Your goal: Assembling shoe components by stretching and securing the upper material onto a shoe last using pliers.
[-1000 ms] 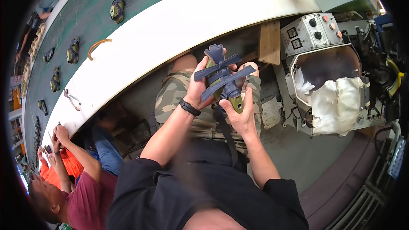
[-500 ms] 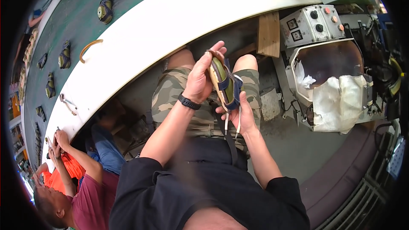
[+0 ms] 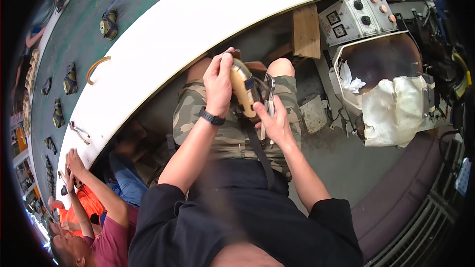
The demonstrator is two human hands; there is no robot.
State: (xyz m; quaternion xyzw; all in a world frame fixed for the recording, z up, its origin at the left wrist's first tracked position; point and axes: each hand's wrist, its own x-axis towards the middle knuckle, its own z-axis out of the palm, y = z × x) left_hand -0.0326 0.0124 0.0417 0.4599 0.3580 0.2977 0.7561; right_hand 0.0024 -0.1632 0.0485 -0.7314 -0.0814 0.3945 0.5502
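Note:
Over my lap I hold a small shoe upper on a last (image 3: 242,89), olive and navy with its tan underside turned toward me. My left hand (image 3: 217,81) is closed around one end of it, thumb along the edge. My right hand (image 3: 274,123) grips a pincer-like metal tool (image 3: 270,89) with two pale handles, close against the shoe's side. The right thumb rests by the shoe's near end. The tool's jaws are partly hidden behind the shoe.
A white worktop (image 3: 163,34) curves ahead, with a green conveyor belt (image 3: 84,20) beyond carrying several similar shoes. A tan curved strip (image 3: 96,69) lies on the worktop. Right stands a machine with a control box (image 3: 354,17) and an open metal bin (image 3: 381,62). Co-workers sit at left.
The shoe has turned so its tan underside faces me more, and it has shifted slightly left. My right hand has risen, bringing the metal tool beside it.

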